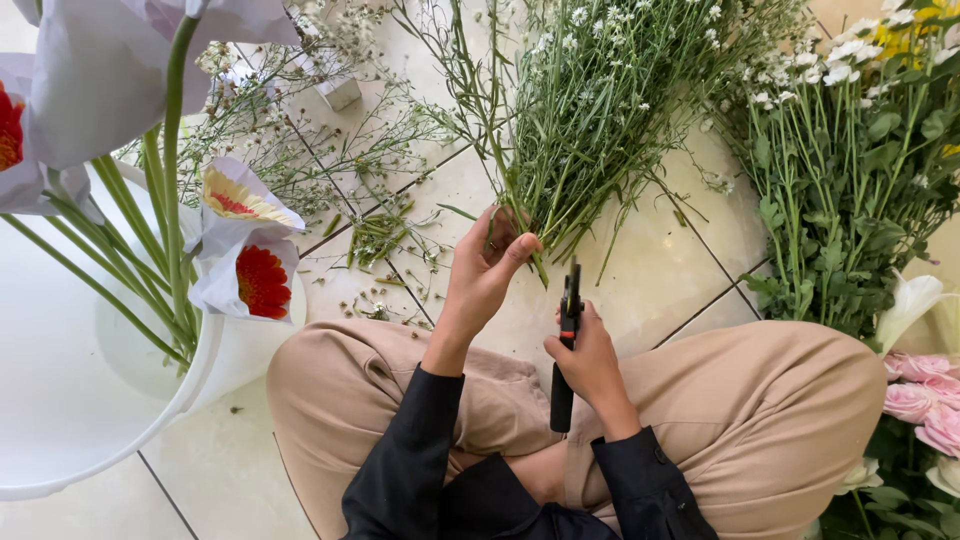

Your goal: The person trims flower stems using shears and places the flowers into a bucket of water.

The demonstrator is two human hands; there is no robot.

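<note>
A bunch of white-flowered stems [590, 110] is gripped at its cut ends by the left hand [490, 265], its long axis running from near to far, blooms pointing away. Just right, black shears [567, 345] are clasped upright in the right hand [590, 365], tip far.

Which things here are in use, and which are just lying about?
In use: left hand gripping the bunch of small white flowers; right hand holding black shears.
Lying about: white bucket of wrapped gerberas, pink roses, stem trimmings.
</note>
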